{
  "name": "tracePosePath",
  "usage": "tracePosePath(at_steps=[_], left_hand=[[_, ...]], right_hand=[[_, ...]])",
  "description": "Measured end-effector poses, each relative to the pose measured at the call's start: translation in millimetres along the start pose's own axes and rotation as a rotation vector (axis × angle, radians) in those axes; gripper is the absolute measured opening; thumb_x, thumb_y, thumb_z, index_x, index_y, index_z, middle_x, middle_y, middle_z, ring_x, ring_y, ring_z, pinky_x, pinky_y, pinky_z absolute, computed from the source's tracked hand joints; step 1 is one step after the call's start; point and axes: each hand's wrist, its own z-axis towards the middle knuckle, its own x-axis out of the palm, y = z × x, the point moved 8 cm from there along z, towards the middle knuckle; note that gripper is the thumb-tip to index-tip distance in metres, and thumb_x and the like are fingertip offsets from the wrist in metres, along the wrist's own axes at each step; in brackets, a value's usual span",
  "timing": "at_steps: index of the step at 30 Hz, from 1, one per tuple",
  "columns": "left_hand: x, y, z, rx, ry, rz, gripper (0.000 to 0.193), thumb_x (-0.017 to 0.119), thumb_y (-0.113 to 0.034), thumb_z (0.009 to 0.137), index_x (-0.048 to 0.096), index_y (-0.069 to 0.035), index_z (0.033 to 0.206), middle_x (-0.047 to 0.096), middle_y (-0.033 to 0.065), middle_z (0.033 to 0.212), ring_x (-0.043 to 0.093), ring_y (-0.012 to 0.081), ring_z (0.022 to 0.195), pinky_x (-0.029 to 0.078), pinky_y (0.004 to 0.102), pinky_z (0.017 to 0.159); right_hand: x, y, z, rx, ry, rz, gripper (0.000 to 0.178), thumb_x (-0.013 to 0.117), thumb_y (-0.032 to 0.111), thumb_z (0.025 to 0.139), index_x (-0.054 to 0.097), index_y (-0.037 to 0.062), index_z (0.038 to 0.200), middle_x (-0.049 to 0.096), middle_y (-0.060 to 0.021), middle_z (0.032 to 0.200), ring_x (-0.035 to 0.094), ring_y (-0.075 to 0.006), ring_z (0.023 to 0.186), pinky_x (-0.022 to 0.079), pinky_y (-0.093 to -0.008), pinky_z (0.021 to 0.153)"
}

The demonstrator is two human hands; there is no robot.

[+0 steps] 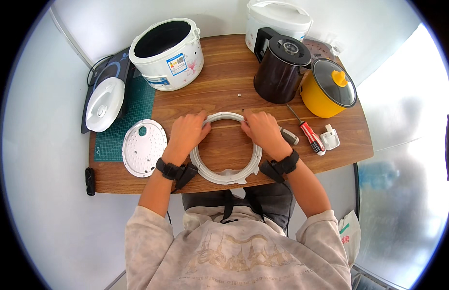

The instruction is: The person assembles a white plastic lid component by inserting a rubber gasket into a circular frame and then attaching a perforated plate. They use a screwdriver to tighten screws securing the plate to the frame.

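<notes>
From the white ring (pixel 219 178), the way to the far edge of the table (pixel 224 63) is open, between the white cooker body (pixel 169 67) and the dark kettle (pixel 277 72). Toward the right edge, the red-handled screwdriver (pixel 311 135) and the yellow pot (pixel 318 99) obstruct.

Across the brown table (pixel 227 70)

Carrying an open cooker (pixel 167 65), a closed cooker (pixel 277 18), a kettle (pixel 280 72) and a pot (pixel 319 98) toward the back. Supporting a ring (pixel 217 178) near the front, a mat (pixel 108 150) and overlapping disc (pixel 149 147) at left, a screwdriver (pixel 312 136) and white bracket (pixel 330 139) at right.
</notes>
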Motion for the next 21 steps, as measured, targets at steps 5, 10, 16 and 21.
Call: tracePosePath(at_steps=[5,10,16,21], left_hand=[[0,0,1,0.013,-0.014,0.008,0.023,0.069,-0.029,0.093,0.065,-0.006,0.094,0.069,0.0177,0.076,0.069,0.0385,0.074,0.056,0.0479,0.065],[-1,-9,9,0.052,-0.014,0.034,0.026,0.070,-0.032,0.093,0.069,-0.008,0.100,0.070,0.0155,0.087,0.069,0.0369,0.081,0.056,0.0463,0.068],[-1,-23,16,0.248,-0.060,-0.084,0.022,0.070,-0.025,0.092,0.070,-0.009,0.107,0.068,0.0124,0.099,0.068,0.0360,0.090,0.056,0.0465,0.073],[0,-27,20,0.215,-0.025,-0.058,0.016,0.069,-0.022,0.092,0.069,-0.008,0.100,0.068,0.0125,0.095,0.068,0.0362,0.087,0.056,0.0467,0.072]], right_hand=[[-2,-3,0,0.012,-0.010,0.016,0.024,0.068,0.024,0.091,0.066,0.0032,0.079,0.067,-0.0182,0.070,0.070,-0.0352,0.069,0.057,-0.0445,0.061],[-1,-1,2,0.008,0.005,-0.012,0.029,0.067,0.027,0.092,0.068,0.0035,0.075,0.068,-0.0173,0.070,0.070,-0.0347,0.070,0.057,-0.0439,0.062],[-4,10,9,-0.116,-0.019,-0.073,0.029,0.067,0.025,0.092,0.069,0.0050,0.072,0.068,-0.0158,0.069,0.070,-0.0328,0.068,0.057,-0.0414,0.061],[3,15,10,-0.131,0.025,-0.199,0.027,0.068,0.025,0.091,0.070,0.0071,0.071,0.068,-0.0142,0.070,0.070,-0.0303,0.068,0.056,-0.0388,0.060]])
